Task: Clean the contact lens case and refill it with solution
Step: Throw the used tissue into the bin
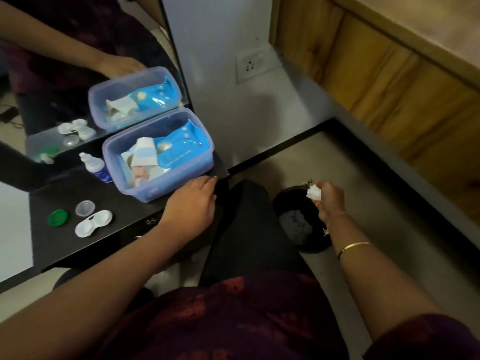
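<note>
Now I'm seeing right hand (pixel 329 201) fingers pinching crumpled tissue (pixel 313 192) over bin (pixel 288 203); left hand (pixel 192 203) resting flat, empty, at bench (pixel 65 245) right edge. Lens case (pixel 93 223) judging light, slick, rigid; gripping by middle bridge.

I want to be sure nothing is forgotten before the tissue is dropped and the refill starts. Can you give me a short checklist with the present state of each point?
1. Tissue held in the right hand: ok, pinched in the fingers.
2. Hand above the black bin: ok, the bin is on the floor beneath it.
3. Lens case open on the table: ok, both caps off; the green cap and clear cap lie beside it.
4. Case wells clean and dry: cannot tell.
5. Solution bottle within reach: ok, standing beside the plastic box.
6. Left hand free: ok, resting on the table edge.
</note>
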